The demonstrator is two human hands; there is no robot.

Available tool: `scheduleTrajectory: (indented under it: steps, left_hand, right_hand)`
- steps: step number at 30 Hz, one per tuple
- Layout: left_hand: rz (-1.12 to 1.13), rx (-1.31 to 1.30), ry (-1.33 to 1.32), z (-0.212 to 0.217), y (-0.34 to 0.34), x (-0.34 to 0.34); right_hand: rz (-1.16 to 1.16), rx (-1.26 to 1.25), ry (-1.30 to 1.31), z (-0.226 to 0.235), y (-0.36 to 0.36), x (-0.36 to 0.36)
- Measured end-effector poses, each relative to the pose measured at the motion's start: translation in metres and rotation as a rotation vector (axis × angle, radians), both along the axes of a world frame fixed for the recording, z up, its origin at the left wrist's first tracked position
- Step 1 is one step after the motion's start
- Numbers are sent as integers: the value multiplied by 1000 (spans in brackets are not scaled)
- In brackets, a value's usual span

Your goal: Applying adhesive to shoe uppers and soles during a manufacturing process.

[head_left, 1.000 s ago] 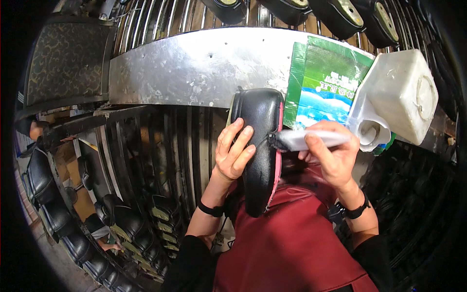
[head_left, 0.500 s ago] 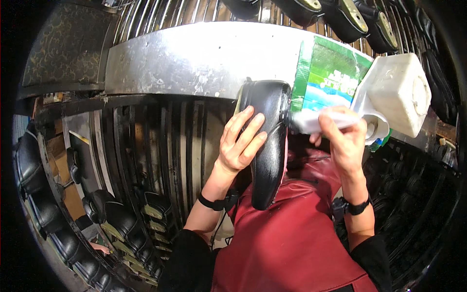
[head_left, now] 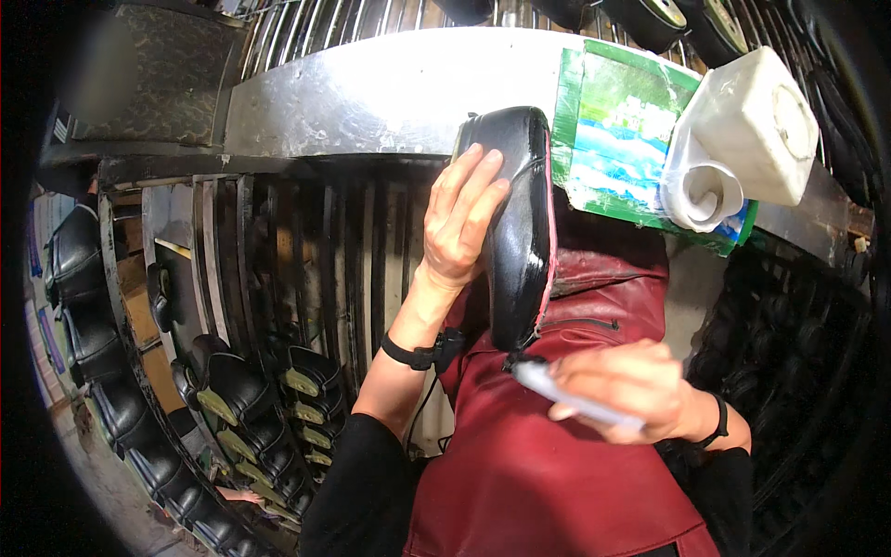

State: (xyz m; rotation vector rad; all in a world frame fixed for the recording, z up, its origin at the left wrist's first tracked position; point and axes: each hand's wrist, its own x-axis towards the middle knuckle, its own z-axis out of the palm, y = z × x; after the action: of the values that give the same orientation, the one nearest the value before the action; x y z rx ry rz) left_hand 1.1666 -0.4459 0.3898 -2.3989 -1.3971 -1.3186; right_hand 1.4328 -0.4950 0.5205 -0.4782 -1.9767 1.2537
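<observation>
A black leather shoe upper (head_left: pixel 520 232) with a pink line along its right edge lies lengthwise before me, toe end toward my body. My left hand (head_left: pixel 457 218) grips it from the left, fingers laid across the top; the thumb is hidden. Closed round a white-handled brush (head_left: pixel 534 376), my right hand (head_left: pixel 626 390) is low over my lap. The brush's dark tip meets or nearly meets the toe end; contact is hard to tell. Under the shoe and hands spreads a dark red apron (head_left: pixel 557 455).
Ahead is a metal ledge (head_left: pixel 371 93) with a green-and-blue printed sheet (head_left: pixel 613 153). A white jug (head_left: pixel 756 121) and a small white cup (head_left: pixel 705 195) stand on its right. Black shoes on racks (head_left: pixel 121 390) line the left; more are beyond the ledge and dimly at right.
My right hand has brought the brush from the upper right side of the shoe down to its toe end. My left hand keeps its hold, and the shoe has tilted slightly.
</observation>
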Motion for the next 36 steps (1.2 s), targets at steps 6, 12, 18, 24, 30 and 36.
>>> scheduleTrajectory:
  steps: [6,12,18,24,30,36]
  left_hand:
    - [50,-31,30,19,-2,11]
    - [115,-134,44,37,9,9]
    - [87,-281,-43,71,35,12]
    - [69,-460,-93,108,63,8]
    - [-146,-632,-222,120,99,-9]
    - [-218,-666,-499,70,118,-39]
  right_hand:
    - [-472,-660,113,8,35,5]
    - [-190,-76,101,19,47,3]
    - [-108,-6,14,63,67,5]
    - [-198,192,24,75,104,1]
    - [-258,225,83,44,156,6]
    - [-548,-179,68,-35,126,34]
